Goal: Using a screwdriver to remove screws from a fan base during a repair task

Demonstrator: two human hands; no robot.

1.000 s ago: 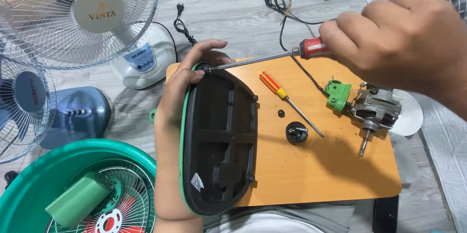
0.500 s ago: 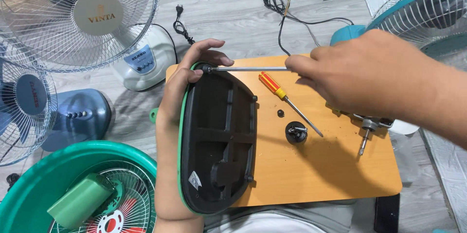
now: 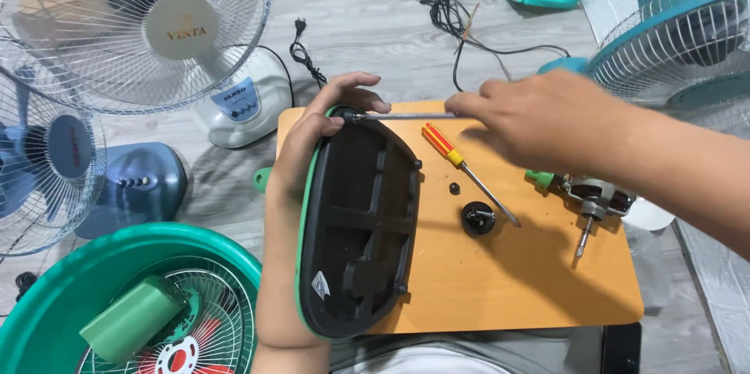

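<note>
While the black fan base lies underside-up on the board, here is the picture:

Left hand: wrapped around the fan base from its nine o'clock edge, fingers curled over the top rim, same clasp as a second ago.
Right hand: closed on the long screwdriver; it has slid down the shaft toward nine o'clock, so the red handle seen a second ago is now buried under the hand.
Screwdriver tip: set at the base's twelve o'clock rim, touching it, unmoved.
Fan base: on the orange board, at its nine o'clock end, not shifted.
Spare screwdriver: yellow-and-red handle, lying just beside the base at three o'clock.
Black knob: unmoved.
Motor: now uncovered again.
</note>
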